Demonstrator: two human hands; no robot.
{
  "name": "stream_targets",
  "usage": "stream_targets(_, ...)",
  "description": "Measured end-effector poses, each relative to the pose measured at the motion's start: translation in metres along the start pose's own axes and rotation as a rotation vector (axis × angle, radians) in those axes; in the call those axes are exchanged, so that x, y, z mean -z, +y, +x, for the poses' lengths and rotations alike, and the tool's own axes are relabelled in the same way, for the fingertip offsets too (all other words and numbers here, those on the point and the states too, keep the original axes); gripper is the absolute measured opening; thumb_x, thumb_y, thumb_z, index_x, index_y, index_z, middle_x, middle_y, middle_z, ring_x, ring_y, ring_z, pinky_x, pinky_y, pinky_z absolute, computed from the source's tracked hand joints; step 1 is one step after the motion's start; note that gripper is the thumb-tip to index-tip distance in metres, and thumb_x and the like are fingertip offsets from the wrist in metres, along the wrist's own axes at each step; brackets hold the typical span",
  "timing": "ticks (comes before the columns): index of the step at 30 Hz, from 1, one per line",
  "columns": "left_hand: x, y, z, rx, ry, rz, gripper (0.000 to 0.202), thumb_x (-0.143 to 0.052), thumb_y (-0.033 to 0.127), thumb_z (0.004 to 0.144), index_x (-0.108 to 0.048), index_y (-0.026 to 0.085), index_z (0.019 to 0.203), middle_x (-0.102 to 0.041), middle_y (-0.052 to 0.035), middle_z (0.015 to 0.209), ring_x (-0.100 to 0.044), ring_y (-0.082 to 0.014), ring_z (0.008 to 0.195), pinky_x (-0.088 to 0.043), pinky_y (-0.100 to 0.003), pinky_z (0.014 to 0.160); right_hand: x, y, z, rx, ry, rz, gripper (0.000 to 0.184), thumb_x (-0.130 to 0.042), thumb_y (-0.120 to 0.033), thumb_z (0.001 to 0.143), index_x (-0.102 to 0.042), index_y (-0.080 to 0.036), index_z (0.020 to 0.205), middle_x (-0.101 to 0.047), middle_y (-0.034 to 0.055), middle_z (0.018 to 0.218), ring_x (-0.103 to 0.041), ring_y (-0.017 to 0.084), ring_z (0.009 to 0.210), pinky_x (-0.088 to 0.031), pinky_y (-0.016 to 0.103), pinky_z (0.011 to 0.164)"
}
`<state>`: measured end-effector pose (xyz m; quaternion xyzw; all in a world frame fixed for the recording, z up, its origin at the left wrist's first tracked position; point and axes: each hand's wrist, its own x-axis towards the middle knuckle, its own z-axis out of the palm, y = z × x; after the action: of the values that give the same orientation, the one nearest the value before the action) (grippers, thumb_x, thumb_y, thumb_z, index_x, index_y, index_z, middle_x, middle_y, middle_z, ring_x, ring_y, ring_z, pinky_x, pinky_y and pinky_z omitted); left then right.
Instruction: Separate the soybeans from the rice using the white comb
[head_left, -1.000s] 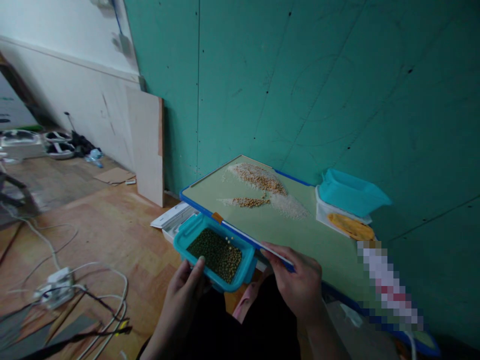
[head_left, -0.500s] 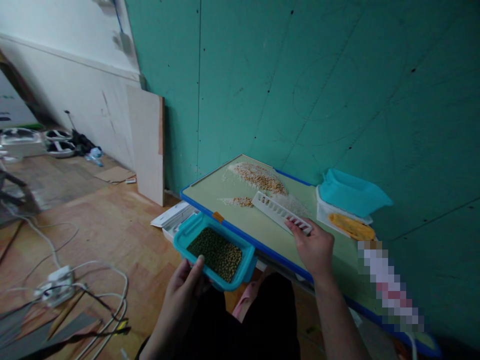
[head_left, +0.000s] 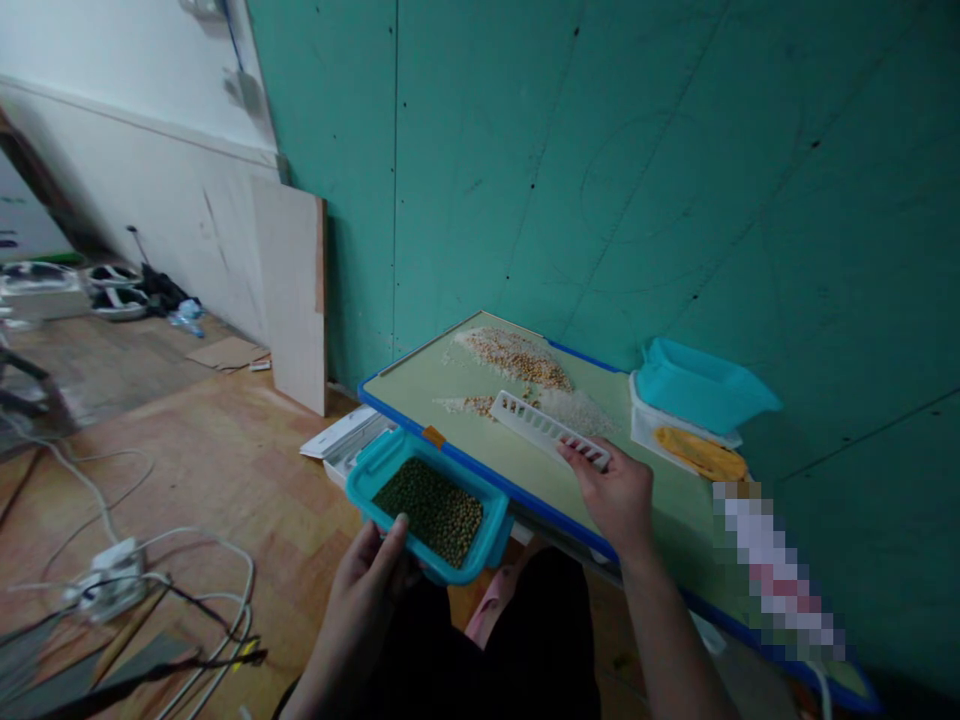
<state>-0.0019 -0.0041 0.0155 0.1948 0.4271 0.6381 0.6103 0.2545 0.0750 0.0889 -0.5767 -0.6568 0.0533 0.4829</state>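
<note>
My left hand grips the near rim of a teal container filled with small green beans, held just below the front edge of the blue-rimmed green table. My right hand is closed on one end of a white slotted plastic strip, which lies across the table top with its far end next to a small heap of tan beans. A larger heap of tan beans and a patch of white grains lie behind the strip.
A second teal container and a yellow item sit on a white tray at the table's right. A wooden board leans on the green wall. Cables and a power strip lie on the wooden floor at left.
My right hand left the table's front edge, took the white slotted strip onto the table top and has now slid it leftward toward the small bean heap. The left hand stayed put.
</note>
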Motion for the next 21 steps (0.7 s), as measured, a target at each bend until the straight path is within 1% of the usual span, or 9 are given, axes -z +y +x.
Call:
stream_targets(3,0.000,0.000,0.000,0.001,-0.030,-0.011,0.030,-0.084,0.041,0.071,-0.069,0.021,0.087,-0.062,0.0044,0.063,-0.057,-0.0111,0.054,-0.049,-0.020,0.050,-0.002,-0.003,0.001,0.019,0.004,-0.011,0.027,-0.069,-0.045,0.085,-0.075,-0.018,0.082,-0.077,0.0056,0.071,-0.071,0.020,0.062,-0.052,0.026,0.057)
stream_targets(6,0.002,-0.001,0.001,-0.003,-0.024,-0.019,0.030,-0.084,0.040,0.072,-0.070,0.021,0.090,-0.061,0.0047,0.063,-0.056,-0.0103,0.053,-0.048,-0.020,0.049,-0.004,-0.007,0.003,0.033,-0.003,-0.002,0.026,-0.068,-0.043,0.086,-0.075,-0.019,0.082,-0.077,0.0050,0.071,-0.071,0.020,0.061,-0.052,0.026,0.058)
stream_targets(9,0.003,-0.003,0.003,-0.013,-0.028,-0.017,0.028,-0.083,0.040,0.073,-0.069,0.021,0.089,-0.059,0.0053,0.060,-0.053,-0.0090,0.050,-0.047,-0.019,0.048,-0.006,-0.008,0.006,0.037,-0.011,0.017,0.024,-0.069,-0.041,0.085,-0.076,-0.018,0.082,-0.077,0.0049,0.071,-0.071,0.019,0.062,-0.052,0.025,0.057)
stream_targets(14,0.004,-0.003,0.003,-0.018,-0.054,-0.012,0.025,-0.080,0.040,0.077,-0.069,0.021,0.089,-0.060,0.0052,0.062,-0.055,-0.0085,0.053,-0.046,-0.018,0.050,-0.009,-0.009,0.008,0.024,-0.026,0.048,0.023,-0.070,-0.040,0.085,-0.076,-0.018,0.084,-0.078,0.0055,0.077,-0.072,0.020,0.066,-0.052,0.026,0.061)
stream_targets(17,0.004,-0.002,0.002,-0.011,-0.052,-0.004,0.026,-0.081,0.041,0.076,-0.068,0.021,0.088,-0.060,0.0052,0.061,-0.053,-0.0081,0.051,-0.045,-0.017,0.049,-0.010,-0.011,0.009,0.022,-0.040,0.066,0.022,-0.071,-0.039,0.085,-0.075,-0.018,0.083,-0.077,0.0049,0.074,-0.071,0.020,0.064,-0.052,0.026,0.059)
stream_targets(21,0.005,-0.004,0.003,-0.013,-0.047,-0.004,0.029,-0.081,0.042,0.077,-0.068,0.020,0.090,-0.061,0.0037,0.063,-0.056,-0.0090,0.055,-0.046,-0.018,0.050,-0.012,-0.013,0.010,0.031,-0.054,0.097,0.020,-0.071,-0.038,0.085,-0.074,-0.018,0.081,-0.076,0.0039,0.072,-0.070,0.019,0.063,-0.052,0.025,0.059)
